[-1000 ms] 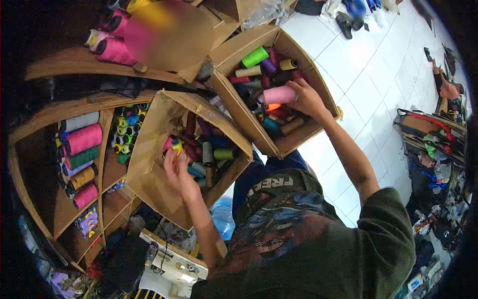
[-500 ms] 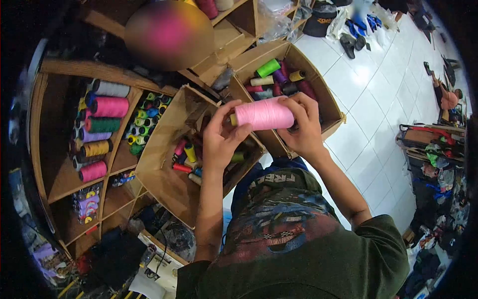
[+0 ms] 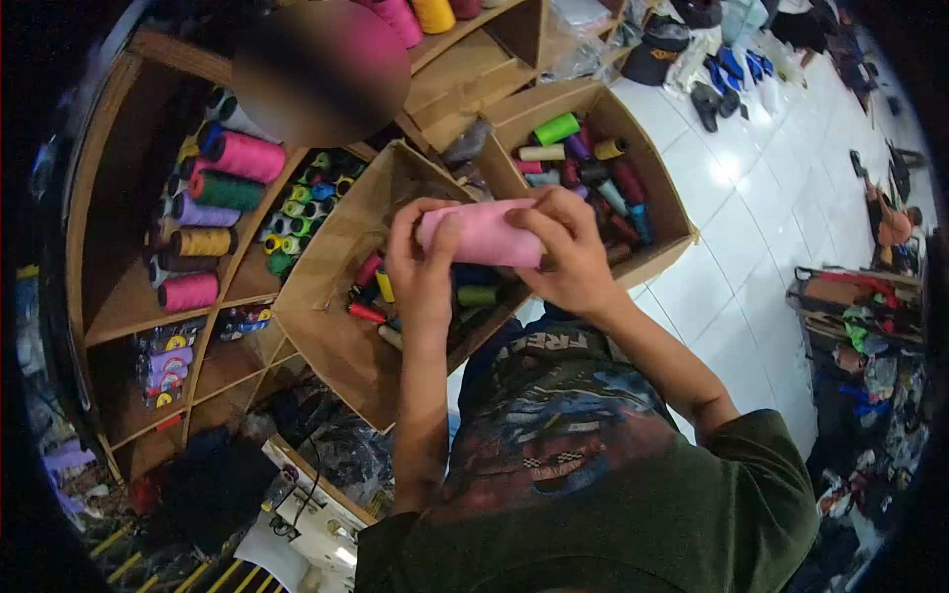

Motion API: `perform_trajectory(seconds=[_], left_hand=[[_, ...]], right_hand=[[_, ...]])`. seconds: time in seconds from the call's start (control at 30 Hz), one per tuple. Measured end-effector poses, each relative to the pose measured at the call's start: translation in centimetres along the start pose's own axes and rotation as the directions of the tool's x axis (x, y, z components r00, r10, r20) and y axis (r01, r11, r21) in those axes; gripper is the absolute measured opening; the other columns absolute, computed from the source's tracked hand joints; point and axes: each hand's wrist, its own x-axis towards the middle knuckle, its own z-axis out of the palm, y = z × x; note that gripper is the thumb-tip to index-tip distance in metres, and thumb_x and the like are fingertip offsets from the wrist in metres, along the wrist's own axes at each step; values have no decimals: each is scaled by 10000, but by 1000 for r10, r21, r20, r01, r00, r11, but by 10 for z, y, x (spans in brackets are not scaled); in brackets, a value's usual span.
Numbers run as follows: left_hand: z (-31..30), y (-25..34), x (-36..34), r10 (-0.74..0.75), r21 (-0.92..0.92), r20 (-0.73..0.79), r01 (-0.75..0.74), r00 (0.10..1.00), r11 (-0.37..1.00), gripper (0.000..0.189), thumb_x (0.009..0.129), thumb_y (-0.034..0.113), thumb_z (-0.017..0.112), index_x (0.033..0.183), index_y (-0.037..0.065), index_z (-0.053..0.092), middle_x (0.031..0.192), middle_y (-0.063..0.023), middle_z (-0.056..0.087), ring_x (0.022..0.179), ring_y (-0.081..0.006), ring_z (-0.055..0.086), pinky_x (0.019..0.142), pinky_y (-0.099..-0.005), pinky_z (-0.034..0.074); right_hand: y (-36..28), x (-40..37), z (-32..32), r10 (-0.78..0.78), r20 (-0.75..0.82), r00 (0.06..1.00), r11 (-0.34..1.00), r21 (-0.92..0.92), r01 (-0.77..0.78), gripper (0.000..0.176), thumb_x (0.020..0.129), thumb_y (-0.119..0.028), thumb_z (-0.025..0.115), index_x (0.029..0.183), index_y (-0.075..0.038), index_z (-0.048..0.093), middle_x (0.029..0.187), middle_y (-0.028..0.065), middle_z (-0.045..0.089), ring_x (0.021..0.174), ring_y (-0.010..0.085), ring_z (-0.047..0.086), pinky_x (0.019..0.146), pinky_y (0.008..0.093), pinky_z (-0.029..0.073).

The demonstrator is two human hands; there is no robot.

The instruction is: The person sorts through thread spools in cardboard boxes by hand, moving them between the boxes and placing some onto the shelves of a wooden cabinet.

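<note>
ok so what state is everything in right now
pink spool: lying sideways, held up in the air by both ends
left hand: closed on the spool's left end
right hand: closed on its right end
left box: open, tilted, spools inside
right box: open, spools inside
shelf: cubbies hold spools lying on their sides

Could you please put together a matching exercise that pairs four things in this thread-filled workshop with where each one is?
Things:
1. pale pink spool
2. bright green spool
3. mustard spool
4. sewing machine

Places:
a. on the wooden shelf
b. at the picture's bottom edge
c. between the left hand and right hand
d. in the far cardboard box

Pairs: 1-c; 2-d; 3-a; 4-b.
</note>
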Motion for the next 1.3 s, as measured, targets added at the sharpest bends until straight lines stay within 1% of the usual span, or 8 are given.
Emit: perform_trajectory(seconds=[0.2, 0.3, 0.5, 0.67, 0.8, 1.03, 1.2, 1.3], left_hand=[[-32, -50, -4, -260, -65, -170, 252, 950, 965, 159, 865, 154, 640, 941, 28, 579, 913, -41, 606, 846, -112, 552, 776, -246, 435], [-34, -45, -3, -457, -44, -167, 456, 874, 889, 158, 868, 178, 642, 900, 32, 590, 870, -33, 602, 787, -105, 550, 736, -243, 435], [-28, -50, 1, -519, -131, -165, 503, 839, 854, 378, 939, 381, 496, 914, 21, 607, 899, -77, 609, 837, -148, 585, 748, -287, 465], [-7, -34, 11, -447, -252, 23, 438, 894, 863, 366, 956, 324, 469, 1084, -7, 560, 1048, -118, 593, 986, -184, 575, 856, -311, 463], [1, -26, 9, -260, 9, 178, 263, 949, 965, 409, 898, 213, 577, 1217, -31, 498, 1172, -125, 553, 1061, -177, 544, 945, -308, 406], [6, 1, 2, -119, 86, 261, 99, 958, 991, 673, 788, 47, 696, 1361, -19, 349, 1235, -158, 523, 1116, -199, 521, 932, -313, 434], [1, 13, -8, -62, 90, 268, 39, 961, 995, 716, 774, 19, 705, 1380, -10, 325, 1269, -157, 489, 1104, -204, 524, 910, -314, 455], [-3, 17, -17, -119, 166, 235, 81, 965, 983, 782, 736, 121, 765, 1362, -52, 332, 1222, -184, 520, 1089, -219, 540, 919, -327, 453]], right_hand=[[7, -22, 20, -9, 188, 982, 1000, -3, 10, 499, 579, 16, 683, 1061, -63, 582, 930, 104, 492, 971, 325, 527, 847, 411, 444], [16, -37, 31, -95, 256, 962, 995, 11, 95, 495, 624, -84, 675, 1103, -76, 553, 1074, 115, 499, 1069, 329, 494, 897, 388, 453], [40, -31, 20, -16, 308, 951, 986, 164, -36, 530, 589, -28, 699, 1096, -89, 557, 1054, 114, 494, 1063, 328, 488, 912, 416, 425], [63, -16, 1, 40, 247, 968, 982, 169, -84, 597, 524, 26, 726, 1086, -82, 560, 1038, 120, 489, 1037, 322, 495, 892, 404, 429], [68, -13, -9, 87, 244, 966, 976, 175, -132, 587, 553, -5, 765, 1098, -77, 559, 1070, 130, 474, 1056, 318, 487, 908, 396, 419], [47, 38, -41, 129, 457, 880, 915, 286, -283, 572, 692, -232, 779, 1191, -79, 543, 1176, 170, 464, 1119, 333, 465, 965, 400, 375], [40, 56, -23, 25, 509, 860, 869, 414, -271, 202, 762, -133, 695, 927, -17, 676, 911, 127, 635, 845, 266, 615, 774, 342, 475], [38, 62, -22, 107, 615, 781, 880, 307, -362, 189, 762, -174, 680, 870, -20, 670, 829, 130, 651, 792, 281, 636, 734, 353, 495]])
